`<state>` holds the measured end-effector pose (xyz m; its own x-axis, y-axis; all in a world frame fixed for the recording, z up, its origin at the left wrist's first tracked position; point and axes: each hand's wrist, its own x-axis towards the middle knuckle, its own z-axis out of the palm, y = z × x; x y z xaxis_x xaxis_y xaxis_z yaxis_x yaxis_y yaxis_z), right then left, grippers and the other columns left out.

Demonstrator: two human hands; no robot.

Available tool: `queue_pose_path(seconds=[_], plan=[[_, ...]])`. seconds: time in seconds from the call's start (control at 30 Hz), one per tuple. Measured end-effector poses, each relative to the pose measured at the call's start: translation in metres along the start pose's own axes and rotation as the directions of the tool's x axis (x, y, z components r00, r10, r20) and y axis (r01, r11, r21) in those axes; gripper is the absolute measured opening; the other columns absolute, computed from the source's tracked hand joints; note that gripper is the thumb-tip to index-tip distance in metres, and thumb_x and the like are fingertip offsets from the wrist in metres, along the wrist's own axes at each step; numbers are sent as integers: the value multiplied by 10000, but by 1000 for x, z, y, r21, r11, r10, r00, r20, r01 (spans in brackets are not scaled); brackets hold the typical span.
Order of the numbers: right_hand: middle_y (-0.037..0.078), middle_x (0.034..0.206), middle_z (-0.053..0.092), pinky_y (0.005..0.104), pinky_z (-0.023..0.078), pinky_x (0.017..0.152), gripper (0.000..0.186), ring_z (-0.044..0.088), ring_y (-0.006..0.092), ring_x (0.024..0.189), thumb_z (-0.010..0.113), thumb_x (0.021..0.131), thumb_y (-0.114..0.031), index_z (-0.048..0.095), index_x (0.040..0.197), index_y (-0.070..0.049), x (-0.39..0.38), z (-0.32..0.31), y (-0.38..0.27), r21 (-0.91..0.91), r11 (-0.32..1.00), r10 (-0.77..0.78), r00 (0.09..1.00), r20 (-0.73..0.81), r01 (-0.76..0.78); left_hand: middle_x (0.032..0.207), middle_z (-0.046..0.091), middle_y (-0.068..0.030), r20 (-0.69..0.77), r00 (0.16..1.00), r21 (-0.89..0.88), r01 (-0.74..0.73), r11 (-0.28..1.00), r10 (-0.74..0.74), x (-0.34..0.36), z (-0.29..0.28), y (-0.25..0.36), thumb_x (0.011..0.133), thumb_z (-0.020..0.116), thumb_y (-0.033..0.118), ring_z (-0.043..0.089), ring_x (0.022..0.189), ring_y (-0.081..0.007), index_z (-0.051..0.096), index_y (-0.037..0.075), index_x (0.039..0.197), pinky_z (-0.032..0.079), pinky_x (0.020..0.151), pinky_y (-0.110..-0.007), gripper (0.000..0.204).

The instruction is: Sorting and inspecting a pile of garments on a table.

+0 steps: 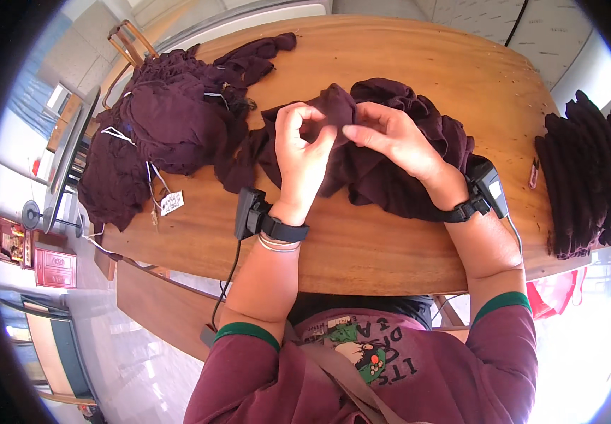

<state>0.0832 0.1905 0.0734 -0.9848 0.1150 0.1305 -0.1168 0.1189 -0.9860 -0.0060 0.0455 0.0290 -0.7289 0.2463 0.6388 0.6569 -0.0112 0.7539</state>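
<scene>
A dark maroon cloth garment (397, 180) lies bunched on the wooden table in front of me; its exact kind does not show. My left hand (302, 145) pinches a raised fold of it between thumb and fingers. Close beside, my right hand (397, 138) grips the same fold from the other side, thumb and fingertips nearly meeting the left ones. The cloth between the fingertips stands up a little above the rest. Both wrists carry black strapped devices with cables.
A big heap of maroon garments (185, 124) tied with white strips, one bearing a white tag (171, 203), covers the table's left side. Folded dark garments (584, 177) are stacked at the right edge, near small red-handled snips (534, 174). The wooden table (305, 251) has a rounded edge.
</scene>
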Motion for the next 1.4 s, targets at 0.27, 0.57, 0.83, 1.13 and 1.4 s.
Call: queue_pose_path(seconds=[0.27, 0.57, 0.83, 1.13, 1.4], plan=[[7, 833, 589, 215, 453, 659, 115, 568, 70, 762, 527, 803, 33, 564, 901, -14, 8, -11, 28, -167, 981, -95, 995, 2, 94, 936, 583, -28, 259, 899, -636, 434, 639, -353, 2, -4, 10, 891, 513, 29, 566, 835, -82, 511, 32, 998, 458, 761, -219, 108], [34, 703, 592, 243, 476, 603, 125, 565, 84, 637, 663, 800, -94, 593, 826, 6, -3, 6, 4, -148, 976, -181, 970, -164, 157, 887, 538, 2, -45, 997, 26, 58, 998, -57, 1, -6, 5, 875, 534, -11, 497, 739, -53, 491, 14, 969, 441, 665, -210, 106], [75, 761, 623, 255, 496, 634, 133, 611, 126, 689, 619, 755, -30, 577, 858, 42, 2, 5, 17, -239, 956, -209, 966, -154, 169, 903, 568, -3, 194, 949, -564, 316, 763, -249, -2, 2, 10, 900, 579, 66, 539, 855, -68, 527, 28, 961, 434, 770, -201, 89], [43, 758, 614, 225, 507, 560, 85, 599, 100, 627, 571, 805, -10, 553, 881, 23, 15, -20, 35, -82, 989, -145, 945, -294, 126, 1145, 580, -118, 627, 705, -682, 703, 202, -332, 1, -7, 12, 929, 453, 99, 545, 1094, -198, 519, 7, 1133, 403, 987, -354, 233], [46, 870, 635, 315, 540, 718, 69, 645, 173, 753, 531, 900, -78, 541, 968, -79, 14, -24, 29, 699, 715, 19, 1000, 3, -16, 1332, 461, -147, 578, 816, -786, 557, 268, -3, -4, -14, -10, 908, 514, 9, 514, 1180, -230, 386, -8, 1343, 450, 983, -339, 454]])
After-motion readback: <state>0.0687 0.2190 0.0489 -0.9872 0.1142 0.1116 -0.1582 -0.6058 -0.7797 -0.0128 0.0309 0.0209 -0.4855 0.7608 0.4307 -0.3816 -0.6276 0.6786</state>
